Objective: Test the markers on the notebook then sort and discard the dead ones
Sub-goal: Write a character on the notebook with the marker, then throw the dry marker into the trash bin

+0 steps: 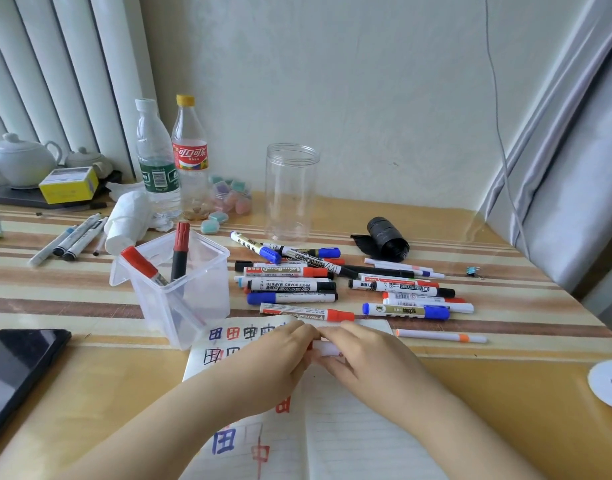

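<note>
One white marker (327,348) pinched between left hand (273,358) and right hand (370,362), over one open notebook (349,427), two red-capped markers (159,258) stood in one clear bin (193,306).

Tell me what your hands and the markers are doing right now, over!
Both hands, left and right, grip one white marker over the notebook. Two red-capped markers in the clear bin. Untested pile behind, nothing blocking.

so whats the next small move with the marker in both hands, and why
Probably pull the cap off. Both hands, left hand and right hand, pinch one white marker end to end above the open notebook, and no tip is showing, so it looks unready to be tested on the page.
</note>
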{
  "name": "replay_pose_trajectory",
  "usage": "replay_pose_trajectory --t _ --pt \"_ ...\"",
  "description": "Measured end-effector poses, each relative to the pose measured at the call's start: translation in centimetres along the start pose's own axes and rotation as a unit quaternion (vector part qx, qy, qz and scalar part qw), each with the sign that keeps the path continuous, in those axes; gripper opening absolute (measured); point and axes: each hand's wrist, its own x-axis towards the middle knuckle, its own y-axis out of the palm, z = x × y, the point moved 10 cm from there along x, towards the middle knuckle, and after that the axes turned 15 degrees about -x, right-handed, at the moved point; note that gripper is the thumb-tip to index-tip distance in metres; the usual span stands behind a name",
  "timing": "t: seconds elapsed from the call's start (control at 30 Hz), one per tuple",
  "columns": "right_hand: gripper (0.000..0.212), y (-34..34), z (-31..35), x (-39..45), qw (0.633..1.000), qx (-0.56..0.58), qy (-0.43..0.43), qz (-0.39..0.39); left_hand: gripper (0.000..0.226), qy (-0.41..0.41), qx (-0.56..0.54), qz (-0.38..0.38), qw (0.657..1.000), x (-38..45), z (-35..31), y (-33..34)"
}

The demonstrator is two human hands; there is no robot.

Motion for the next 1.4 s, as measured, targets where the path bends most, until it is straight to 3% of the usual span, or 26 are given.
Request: replay_pose_trajectory --t 0.2,0.43,0.6,0.73,0.9,1.2,1.4 --pt "0.033 -0.3 1.0 0.3 0.997 -0.066 -0.027 -0.005 0.023 -0.006 -0.007 -0.020 1.000 -0.4 -0.3 -0.5" --pt "0.018 -1.3 2.8 1.0 0.992 -0.100 -0.064 -0.031 0.003 -0.045 -0.066 -0.008 0.997 -1.5 -0.1 -1.1" --pt "0.056 -1.3 3.4 1.0 0.998 -0.030 -0.053 -0.024 0.006 -0.018 -0.055 -0.005 0.998 -2.6 -0.1 -1.5" --pt "0.036 -1.3 3.5 1.5 0.998 0.039 -0.029 0.037 0.002 -0.006 -0.052 -0.026 0.998 -3.7 -0.7 -2.7" --pt "0.022 -1.5 4.5 2.3 0.981 0.144 -0.026 0.129 0.012 -0.022 -0.051 -0.095 0.994 -6.1 -0.7 -6.3" --pt "0.021 -7.2 13.8 6.2 0.961 0.243 -0.110 0.068 0.018 -0.081 -0.095 -0.246 0.961 -16.3 0.1 -13.8" --pt "0.015 -11.8 27.5 9.6 0.920 0.313 -0.234 0.030 0.017 -0.176 -0.102 -0.408 0.890 -31.0 2.0 -19.8"
